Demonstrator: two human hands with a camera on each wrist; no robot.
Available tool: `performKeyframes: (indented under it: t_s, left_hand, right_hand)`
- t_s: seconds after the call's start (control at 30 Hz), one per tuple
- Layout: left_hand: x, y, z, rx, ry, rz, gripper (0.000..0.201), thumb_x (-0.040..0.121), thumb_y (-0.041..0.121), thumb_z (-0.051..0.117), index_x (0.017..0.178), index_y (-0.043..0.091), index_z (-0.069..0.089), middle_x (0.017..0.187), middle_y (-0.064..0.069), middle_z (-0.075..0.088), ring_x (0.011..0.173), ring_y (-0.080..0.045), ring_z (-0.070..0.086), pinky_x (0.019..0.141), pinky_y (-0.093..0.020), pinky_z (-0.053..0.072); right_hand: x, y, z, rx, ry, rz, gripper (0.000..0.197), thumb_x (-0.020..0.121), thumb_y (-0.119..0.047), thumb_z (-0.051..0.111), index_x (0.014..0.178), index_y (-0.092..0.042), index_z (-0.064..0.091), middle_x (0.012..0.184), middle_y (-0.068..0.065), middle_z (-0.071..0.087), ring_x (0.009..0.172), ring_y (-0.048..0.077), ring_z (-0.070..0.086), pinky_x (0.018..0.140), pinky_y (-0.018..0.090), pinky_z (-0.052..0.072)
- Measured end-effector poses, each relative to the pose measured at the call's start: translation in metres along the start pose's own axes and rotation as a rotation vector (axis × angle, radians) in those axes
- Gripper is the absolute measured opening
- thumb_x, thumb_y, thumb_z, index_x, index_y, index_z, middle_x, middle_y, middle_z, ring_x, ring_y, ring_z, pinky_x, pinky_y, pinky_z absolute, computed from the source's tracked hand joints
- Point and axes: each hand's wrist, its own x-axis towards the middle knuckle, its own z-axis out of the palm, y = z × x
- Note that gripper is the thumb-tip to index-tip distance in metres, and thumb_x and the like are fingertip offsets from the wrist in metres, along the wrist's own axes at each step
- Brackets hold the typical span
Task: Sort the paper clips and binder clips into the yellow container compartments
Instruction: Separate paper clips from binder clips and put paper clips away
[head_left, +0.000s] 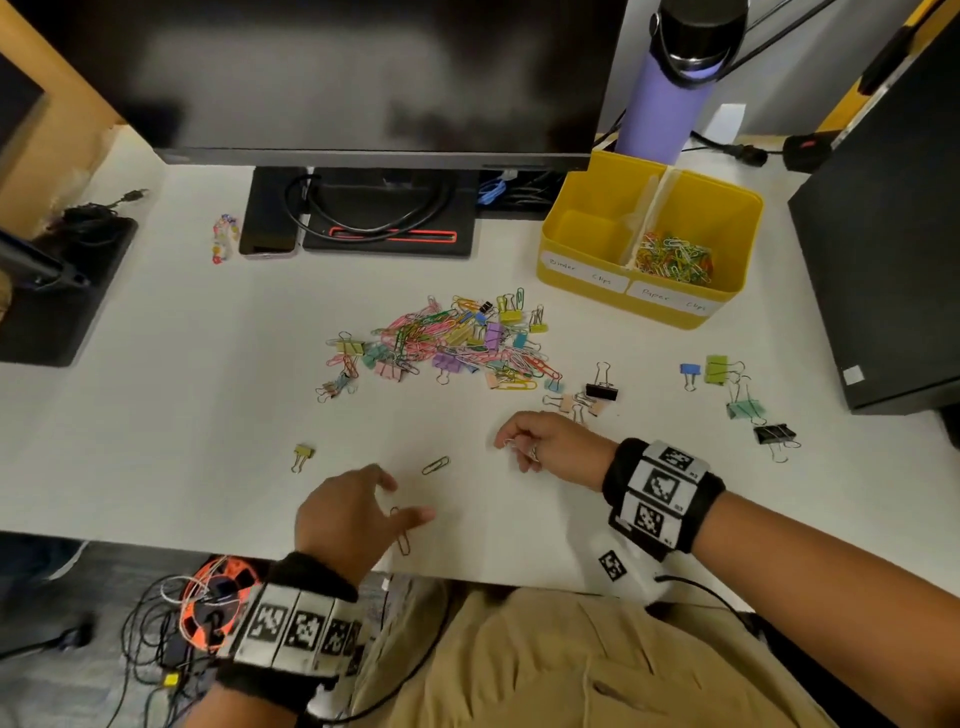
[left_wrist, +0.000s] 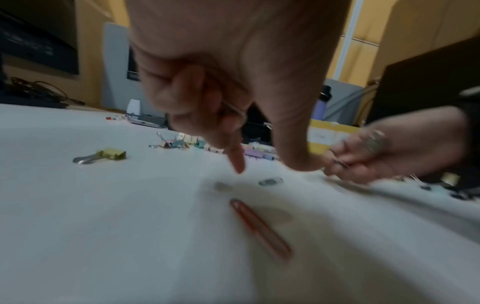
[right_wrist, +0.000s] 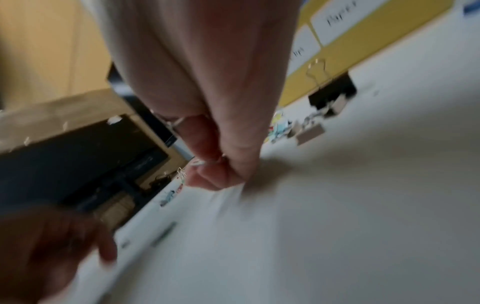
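Observation:
The yellow container (head_left: 555, 235) stands at the back right; its right compartment holds coloured paper clips (head_left: 675, 257), and its left one looks bare. A mixed pile of clips (head_left: 452, 343) lies mid-table. My left hand (head_left: 408, 499) hovers over a red paper clip (head_left: 401, 538) (left_wrist: 259, 228), thumb and index apart, while its curled fingers hold a thin wire clip (left_wrist: 232, 108). A green paper clip (head_left: 435, 465) lies just beyond. My right hand (head_left: 501, 441) (right_wrist: 207, 164) pinches a small silver paper clip (head_left: 510, 442). A yellow binder clip (head_left: 303, 453) (left_wrist: 109, 154) lies to the left.
A black binder clip (head_left: 601, 389) and peach ones lie behind my right hand. Several more binder clips (head_left: 745, 408) sit at the right by a black computer case (head_left: 883, 260). A monitor (head_left: 337, 78), phone (head_left: 267, 213) and purple bottle (head_left: 665, 104) line the back.

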Motion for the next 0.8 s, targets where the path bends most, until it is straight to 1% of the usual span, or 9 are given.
performKeyframes:
  t_s: [0.07, 0.13, 0.23, 0.3, 0.43, 0.6, 0.7, 0.77, 0.8]
  left_hand:
    - [-0.013, -0.003, 0.009, 0.013, -0.005, -0.079, 0.053, 0.070, 0.065, 0.063, 0.105, 0.024, 0.059, 0.101, 0.003, 0.067, 0.096, -0.015, 0.061, 0.069, -0.023, 0.038]
    - [-0.015, -0.002, 0.018, -0.043, 0.005, -0.125, 0.042, 0.077, 0.054, 0.063, 0.104, 0.023, 0.060, 0.104, 0.002, 0.066, 0.098, -0.017, 0.060, 0.071, -0.024, 0.039]
    - [-0.008, 0.000, 0.023, -0.090, 0.024, -0.167, 0.026, 0.083, 0.044, 0.061, 0.099, 0.023, 0.064, 0.107, 0.001, 0.066, 0.098, -0.018, 0.060, 0.070, -0.024, 0.038]
    - [-0.002, 0.000, 0.025, -0.081, -0.004, -0.178, 0.023, 0.085, 0.040, 0.060, 0.098, 0.022, 0.065, 0.106, 0.000, 0.068, 0.099, -0.019, 0.060, 0.071, -0.024, 0.038]
    - [0.006, 0.002, 0.028, -0.085, -0.067, -0.176, 0.018, 0.089, 0.029, 0.056, 0.097, 0.016, 0.064, 0.105, -0.003, 0.068, 0.100, -0.020, 0.061, 0.077, -0.026, 0.043]
    - [0.013, 0.016, 0.025, -0.069, -0.209, -0.083, 0.019, 0.094, 0.016, 0.044, 0.106, 0.004, 0.051, 0.109, -0.012, 0.060, 0.102, -0.025, 0.058, 0.080, -0.026, 0.043]
    - [0.020, 0.046, 0.001, -0.096, -0.317, 0.077, 0.004, 0.096, 0.009, 0.036, 0.095, 0.007, 0.039, 0.088, -0.004, 0.050, 0.091, -0.023, 0.058, 0.074, -0.022, 0.040]
    - [0.029, 0.085, -0.029, -0.127, -0.323, 0.260, 0.009, 0.094, -0.001, 0.033, 0.101, 0.003, 0.037, 0.088, -0.007, 0.052, 0.094, -0.029, 0.056, 0.069, -0.021, 0.039]
    - [0.032, 0.104, -0.042, -0.139, -0.323, 0.335, 0.020, 0.094, -0.002, 0.033, 0.113, -0.003, 0.038, 0.103, -0.015, 0.055, 0.104, -0.033, 0.054, 0.076, -0.024, 0.041]
  right_hand:
    - [0.004, -0.012, 0.008, 0.254, -0.079, 0.086, 0.038, 0.089, 0.011, 0.026, 0.076, -0.007, 0.057, 0.070, 0.005, 0.046, 0.056, 0.011, 0.041, 0.050, 0.017, 0.032]
    - [0.013, -0.024, 0.016, 0.329, -0.136, 0.115, 0.040, 0.086, 0.011, 0.024, 0.065, -0.011, 0.051, 0.075, 0.009, 0.047, 0.055, 0.014, 0.036, 0.050, 0.020, 0.026]
    - [0.032, -0.039, 0.033, -0.180, -0.147, -0.020, 0.022, 0.095, -0.007, 0.037, 0.089, -0.005, 0.058, 0.104, 0.017, 0.058, 0.081, 0.019, 0.052, 0.065, 0.026, 0.036]
    - [0.039, -0.043, 0.043, -0.603, -0.141, -0.129, 0.028, 0.094, -0.026, 0.047, 0.108, -0.002, 0.053, 0.114, 0.020, 0.058, 0.099, 0.030, 0.055, 0.078, 0.031, 0.040]
    - [0.039, -0.047, 0.053, -0.997, -0.164, -0.249, 0.024, 0.091, -0.014, 0.052, 0.109, 0.002, 0.049, 0.115, 0.024, 0.053, 0.102, 0.037, 0.055, 0.081, 0.040, 0.043]
    - [0.026, -0.026, 0.048, -1.027, -0.083, -0.177, 0.025, 0.096, -0.010, 0.035, 0.118, 0.003, 0.041, 0.113, 0.023, 0.056, 0.099, 0.037, 0.056, 0.078, 0.041, 0.043]
    - [0.002, -0.016, 0.008, -0.788, -0.104, -0.043, 0.033, 0.093, -0.003, 0.036, 0.124, 0.006, 0.032, 0.082, 0.013, 0.050, 0.073, 0.023, 0.050, 0.064, 0.028, 0.036]
    - [-0.017, -0.015, -0.037, -0.582, -0.037, 0.016, 0.017, 0.093, -0.001, 0.035, 0.109, 0.002, 0.038, 0.082, 0.007, 0.043, 0.073, 0.017, 0.041, 0.065, 0.025, 0.035]
    - [-0.028, -0.019, -0.063, -0.457, 0.023, 0.040, 0.010, 0.093, 0.000, 0.032, 0.093, -0.005, 0.039, 0.081, 0.006, 0.041, 0.071, 0.017, 0.038, 0.062, 0.022, 0.035]
